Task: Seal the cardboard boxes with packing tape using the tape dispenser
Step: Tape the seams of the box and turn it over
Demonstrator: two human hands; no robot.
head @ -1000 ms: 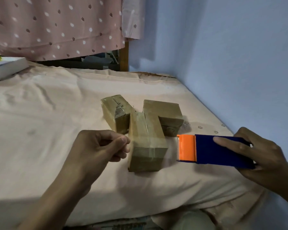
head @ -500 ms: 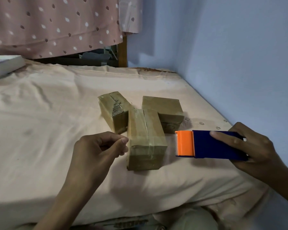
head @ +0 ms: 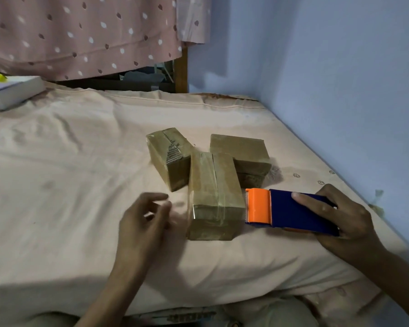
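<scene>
The tape dispenser [head: 291, 212] is clasped by the right hand [head: 345, 215], cutter aimed at the nearest box [head: 214, 197]; the left hand [head: 142, 220] is kept loosely spread, empty, beside it

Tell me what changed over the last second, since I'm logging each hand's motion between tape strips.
The left hand went from a thumb-to-finger pinch beside the nearest box to loosely spread fingers, holding nothing. The right hand kept its grip on the tape dispenser, whose orange end stayed close to that box's right side. The three boxes did not shift on the bed sheet.
</scene>
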